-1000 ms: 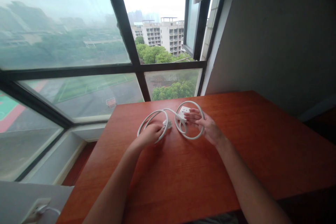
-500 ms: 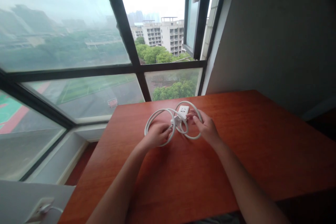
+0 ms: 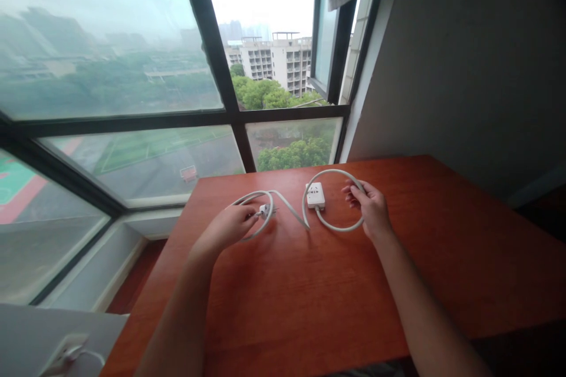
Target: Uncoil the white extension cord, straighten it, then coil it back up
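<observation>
A white extension cord [image 3: 287, 207] lies in two loops on the reddish wooden table [image 3: 336, 294]. Its square socket block [image 3: 315, 195] rests inside the right loop. My left hand [image 3: 230, 226] is closed in a pinch on the cord just behind the plug [image 3: 264, 210] at the left loop. My right hand [image 3: 371, 208] curls its fingers around the right side of the right loop, beside the socket block.
A large window with dark frames [image 3: 230, 112] stands right behind the table's far edge. A grey wall [image 3: 464, 59] runs along the right. At the lower left, a wall socket with a white plug [image 3: 66, 353] sits below table level.
Both hands have moved apart, spreading the two loops sideways. The socket block now lies uncovered and my right hand has shifted to the right loop's outer side.
</observation>
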`<state>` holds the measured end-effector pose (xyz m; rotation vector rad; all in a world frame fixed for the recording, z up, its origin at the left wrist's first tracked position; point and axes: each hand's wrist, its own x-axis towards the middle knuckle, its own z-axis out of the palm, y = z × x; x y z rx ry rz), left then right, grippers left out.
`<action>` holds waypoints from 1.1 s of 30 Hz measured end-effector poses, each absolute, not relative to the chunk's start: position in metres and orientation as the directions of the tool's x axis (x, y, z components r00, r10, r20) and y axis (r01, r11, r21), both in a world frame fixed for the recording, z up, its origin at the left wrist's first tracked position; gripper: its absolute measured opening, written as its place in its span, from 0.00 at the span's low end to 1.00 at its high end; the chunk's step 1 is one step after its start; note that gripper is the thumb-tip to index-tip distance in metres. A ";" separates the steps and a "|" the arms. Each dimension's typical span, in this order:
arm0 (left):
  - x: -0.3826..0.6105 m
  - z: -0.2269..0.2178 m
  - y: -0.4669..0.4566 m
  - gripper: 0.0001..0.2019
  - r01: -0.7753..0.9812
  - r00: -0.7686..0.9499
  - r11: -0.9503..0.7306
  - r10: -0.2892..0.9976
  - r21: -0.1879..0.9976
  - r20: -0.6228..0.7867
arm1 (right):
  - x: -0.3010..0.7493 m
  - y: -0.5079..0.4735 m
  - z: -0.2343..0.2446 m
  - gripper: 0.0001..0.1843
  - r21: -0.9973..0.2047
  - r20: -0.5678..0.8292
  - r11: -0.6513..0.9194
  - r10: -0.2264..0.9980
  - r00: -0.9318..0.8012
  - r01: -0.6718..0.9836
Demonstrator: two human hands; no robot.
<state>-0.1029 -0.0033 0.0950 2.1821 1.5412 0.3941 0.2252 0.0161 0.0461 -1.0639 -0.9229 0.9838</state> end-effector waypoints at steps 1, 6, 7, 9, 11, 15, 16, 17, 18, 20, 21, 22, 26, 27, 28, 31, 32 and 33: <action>-0.102 0.092 -0.003 0.16 0.843 0.327 -0.285 0.945 0.455 -0.014 | 0.225 0.016 0.046 0.14 -0.965 0.113 0.175 0.949 0.295 -0.195; -0.101 0.083 0.001 0.18 0.900 0.313 -0.310 0.949 0.307 0.041 | 0.229 0.020 0.039 0.16 -0.980 0.154 0.184 0.942 0.298 -0.075; -0.102 0.084 0.001 0.17 0.902 0.303 -0.301 0.952 0.308 0.045 | 0.231 0.022 0.036 0.17 -0.983 0.176 0.185 0.938 0.299 0.000; -0.107 0.088 0.001 0.16 0.919 0.247 -0.242 0.969 0.310 0.022 | 0.236 0.025 0.029 0.20 -0.968 0.220 0.168 0.925 0.310 0.185; -0.112 0.092 0.002 0.17 0.943 0.166 -0.157 0.986 0.294 -0.007 | 0.242 0.028 0.021 0.21 -0.916 0.266 0.130 0.905 0.332 0.381; -0.115 0.096 0.003 0.21 0.961 0.097 -0.093 0.995 0.261 0.000 | 0.252 0.031 0.013 0.22 -0.758 0.345 0.060 0.882 0.322 0.650; -0.113 0.096 0.002 0.21 0.958 0.105 -0.102 0.994 0.268 0.004 | 0.253 0.031 0.015 0.23 -0.721 0.382 0.065 0.868 0.318 0.690; -0.110 0.096 0.002 0.21 0.952 0.120 -0.118 0.993 0.281 0.010 | 0.252 0.030 0.017 0.25 -0.687 0.435 0.084 0.844 0.316 0.722; -0.106 0.095 0.001 0.20 0.947 0.133 -0.133 0.991 0.293 0.020 | 0.250 0.028 0.021 0.25 -0.656 0.499 0.116 0.808 0.313 0.746; -0.098 0.095 0.000 0.18 0.945 0.133 -0.140 0.990 0.297 0.042 | 0.239 0.022 0.031 0.24 -0.620 0.617 0.221 0.730 0.293 0.753; -0.093 0.095 -0.002 0.17 0.947 0.124 -0.134 0.991 0.294 0.051 | 0.230 0.017 0.036 0.22 -0.623 0.648 0.297 0.714 0.265 0.724; -0.089 0.094 -0.003 0.17 0.947 0.120 -0.132 0.991 0.292 0.059 | 0.220 0.011 0.040 0.20 -0.641 0.657 0.382 0.722 0.219 0.666; -0.078 0.092 -0.005 0.19 0.923 0.172 -0.200 0.979 0.329 0.113 | 0.174 -0.013 0.045 0.16 -0.752 0.513 0.577 0.816 -0.268 0.319; -0.076 0.091 -0.005 0.19 0.916 0.186 -0.217 0.975 0.337 0.125 | 0.166 -0.017 0.043 0.16 -0.766 0.467 0.573 0.807 -0.361 0.291; -0.076 0.090 -0.005 0.18 0.911 0.194 -0.227 0.973 0.343 0.129 | 0.160 -0.019 0.041 0.15 -0.783 0.424 0.556 0.805 -0.414 0.279; -0.078 0.089 -0.004 0.17 0.892 0.232 -0.254 0.967 0.374 0.106 | 0.160 -0.015 0.036 0.15 -0.852 0.364 0.444 0.883 -0.296 0.279; -0.081 0.090 -0.004 0.17 0.878 0.259 -0.274 0.962 0.393 0.091 | 0.165 -0.011 0.036 0.16 -0.883 0.353 0.395 0.915 -0.196 0.253; -0.085 0.092 -0.004 0.16 0.858 0.293 -0.298 0.953 0.418 0.077 | 0.171 -0.007 0.036 0.16 -0.914 0.337 0.348 0.938 -0.087 0.209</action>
